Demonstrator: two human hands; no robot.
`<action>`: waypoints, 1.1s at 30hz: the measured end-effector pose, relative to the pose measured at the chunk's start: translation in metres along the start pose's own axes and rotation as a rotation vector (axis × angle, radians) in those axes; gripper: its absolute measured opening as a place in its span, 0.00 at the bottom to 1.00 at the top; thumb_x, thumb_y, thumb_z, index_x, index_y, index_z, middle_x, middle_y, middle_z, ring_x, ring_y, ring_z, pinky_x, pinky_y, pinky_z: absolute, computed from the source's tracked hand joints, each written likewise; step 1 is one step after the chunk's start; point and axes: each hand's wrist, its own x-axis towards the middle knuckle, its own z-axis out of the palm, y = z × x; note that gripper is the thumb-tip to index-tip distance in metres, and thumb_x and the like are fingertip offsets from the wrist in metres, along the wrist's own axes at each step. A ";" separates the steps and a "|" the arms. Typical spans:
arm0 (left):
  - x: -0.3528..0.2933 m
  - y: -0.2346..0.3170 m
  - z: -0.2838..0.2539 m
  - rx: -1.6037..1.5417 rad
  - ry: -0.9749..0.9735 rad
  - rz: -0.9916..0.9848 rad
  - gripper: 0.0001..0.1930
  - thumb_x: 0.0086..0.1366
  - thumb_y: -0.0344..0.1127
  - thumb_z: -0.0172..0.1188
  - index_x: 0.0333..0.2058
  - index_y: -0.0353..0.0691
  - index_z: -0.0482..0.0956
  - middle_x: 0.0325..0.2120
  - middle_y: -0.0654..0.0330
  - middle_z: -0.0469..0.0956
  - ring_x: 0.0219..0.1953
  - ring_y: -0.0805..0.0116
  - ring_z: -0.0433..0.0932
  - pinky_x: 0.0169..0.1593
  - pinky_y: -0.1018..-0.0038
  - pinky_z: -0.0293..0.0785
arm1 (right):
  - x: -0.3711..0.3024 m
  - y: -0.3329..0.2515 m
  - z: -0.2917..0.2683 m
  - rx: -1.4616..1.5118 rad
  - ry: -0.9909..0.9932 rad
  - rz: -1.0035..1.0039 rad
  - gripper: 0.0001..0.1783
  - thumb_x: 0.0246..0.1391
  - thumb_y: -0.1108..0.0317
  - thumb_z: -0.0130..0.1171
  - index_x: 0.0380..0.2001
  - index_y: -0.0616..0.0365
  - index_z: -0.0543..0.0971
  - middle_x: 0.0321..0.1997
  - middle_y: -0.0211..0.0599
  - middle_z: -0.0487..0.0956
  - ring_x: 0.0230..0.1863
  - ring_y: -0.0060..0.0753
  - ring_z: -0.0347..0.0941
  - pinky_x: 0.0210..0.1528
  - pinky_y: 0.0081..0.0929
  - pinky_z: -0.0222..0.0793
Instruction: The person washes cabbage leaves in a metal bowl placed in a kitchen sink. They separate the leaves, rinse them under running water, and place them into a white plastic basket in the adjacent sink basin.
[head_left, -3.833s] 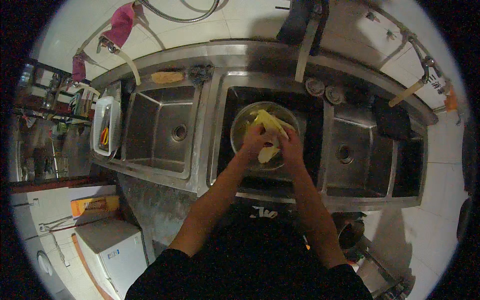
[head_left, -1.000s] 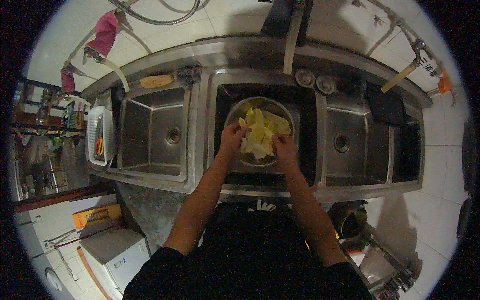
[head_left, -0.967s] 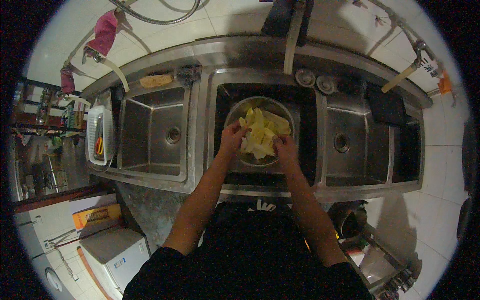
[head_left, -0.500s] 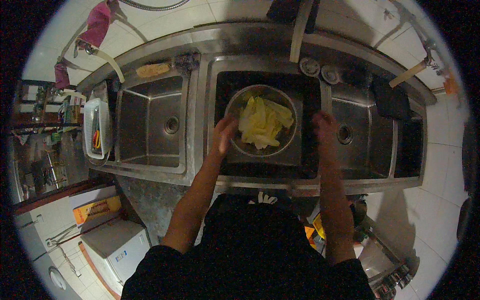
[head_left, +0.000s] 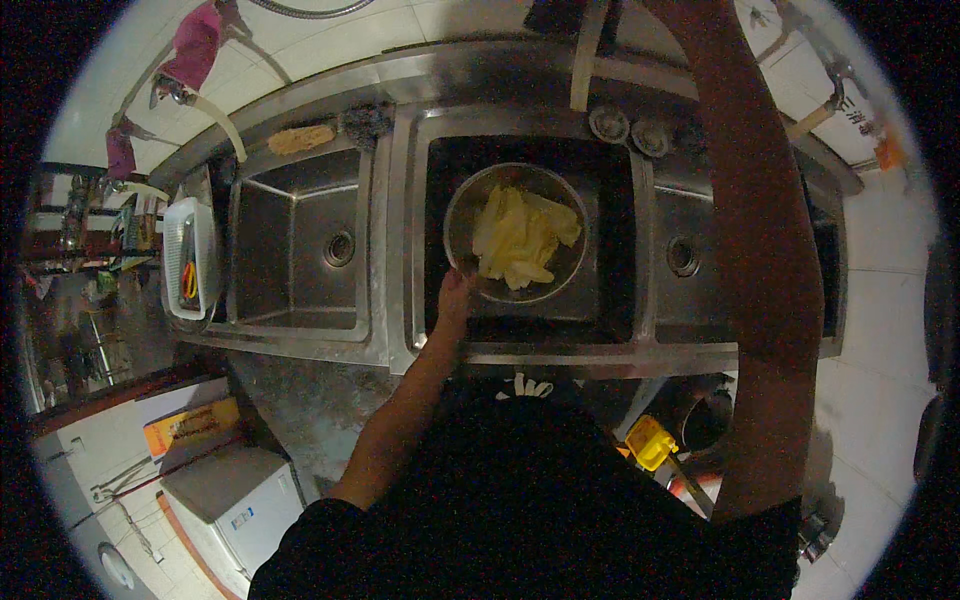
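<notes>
A round metal bowl point(head_left: 566, 278) stands in the middle sink point(head_left: 610, 300), holding several pale yellow-green cabbage-like leaves point(head_left: 525, 235). At the bowl's near-left rim, my left hand point(head_left: 455, 298) is closed, its fingers on the edge. My right arm stretches far up over the right sink, and my right hand point(head_left: 682, 12) is at the top edge of the picture. It is dark and partly cut off there, beside the upper part of the pale tap pipe point(head_left: 588, 60); its fingers cannot be made out.
To the left is another steel sink point(head_left: 295, 260), with a white basket point(head_left: 190, 255) beside it. A sponge-like tan block point(head_left: 302, 139) and a dark scrubber point(head_left: 366, 125) lie behind it. Two round strainers point(head_left: 630, 132) sit behind the right sink point(head_left: 682, 290).
My right hand has left the bowl's right side and risen to the top of the view. My left hand has moved slightly nearer me, down along the bowl's rim.
</notes>
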 end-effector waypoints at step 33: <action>0.076 -0.073 -0.037 0.742 0.250 -0.062 0.43 0.59 0.50 0.75 0.67 0.35 0.67 0.62 0.42 0.73 0.62 0.42 0.73 0.57 0.50 0.78 | 0.002 0.042 -0.029 0.025 -0.229 0.158 0.17 0.68 0.71 0.55 0.56 0.64 0.81 0.47 0.53 0.85 0.38 0.43 0.84 0.42 0.41 0.81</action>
